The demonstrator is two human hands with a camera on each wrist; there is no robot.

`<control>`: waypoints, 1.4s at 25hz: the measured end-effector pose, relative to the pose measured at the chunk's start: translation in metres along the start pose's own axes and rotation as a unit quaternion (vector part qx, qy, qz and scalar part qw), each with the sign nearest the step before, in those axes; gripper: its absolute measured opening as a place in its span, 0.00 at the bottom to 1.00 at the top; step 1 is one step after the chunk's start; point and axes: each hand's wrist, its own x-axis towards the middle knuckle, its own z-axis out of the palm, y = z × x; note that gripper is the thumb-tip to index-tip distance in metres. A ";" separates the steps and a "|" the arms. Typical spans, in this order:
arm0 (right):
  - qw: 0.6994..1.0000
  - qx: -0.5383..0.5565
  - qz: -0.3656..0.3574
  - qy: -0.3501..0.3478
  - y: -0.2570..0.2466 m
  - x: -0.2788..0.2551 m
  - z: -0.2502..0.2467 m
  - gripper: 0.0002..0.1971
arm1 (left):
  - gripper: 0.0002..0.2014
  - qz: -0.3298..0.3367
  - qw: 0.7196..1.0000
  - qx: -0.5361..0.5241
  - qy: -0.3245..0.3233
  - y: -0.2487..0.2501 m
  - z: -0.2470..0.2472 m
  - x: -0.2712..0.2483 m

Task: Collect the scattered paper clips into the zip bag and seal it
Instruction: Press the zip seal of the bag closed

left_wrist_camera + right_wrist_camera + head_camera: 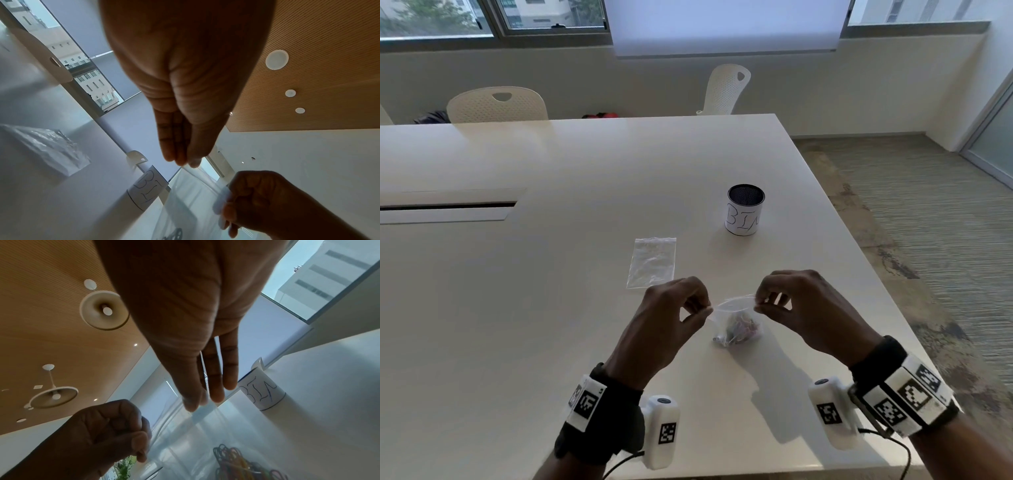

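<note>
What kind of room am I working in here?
Most likely an office meeting room: a large white conference table with a cable slot, perforated white office chairs along its far side, and a roller blind over wide windows.

Your zip bag (pixel 736 322) sits between your hands, paper clips (pixel 741 329) inside. A second bag (pixel 651 262) lies behind-left on the table (pixel 517 291). The cup (pixel 745 209) stands farther back, to its right.

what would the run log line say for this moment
left hand pinches clear plastic zip bag top | right hand pinches other end | coloured paper clips inside
</note>
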 end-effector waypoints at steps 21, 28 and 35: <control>0.967 0.224 0.070 0.096 0.007 0.003 0.022 0.08 | 0.03 -0.095 0.985 -0.133 0.058 -0.012 0.032 -0.006; 0.972 0.223 0.041 0.066 -0.002 0.010 0.021 0.10 | 0.06 -0.057 0.995 -0.069 0.033 -0.006 0.041 0.014; 0.961 0.257 0.091 0.046 0.010 0.001 0.025 0.02 | 0.04 -0.078 0.988 -0.124 0.037 -0.007 0.049 0.018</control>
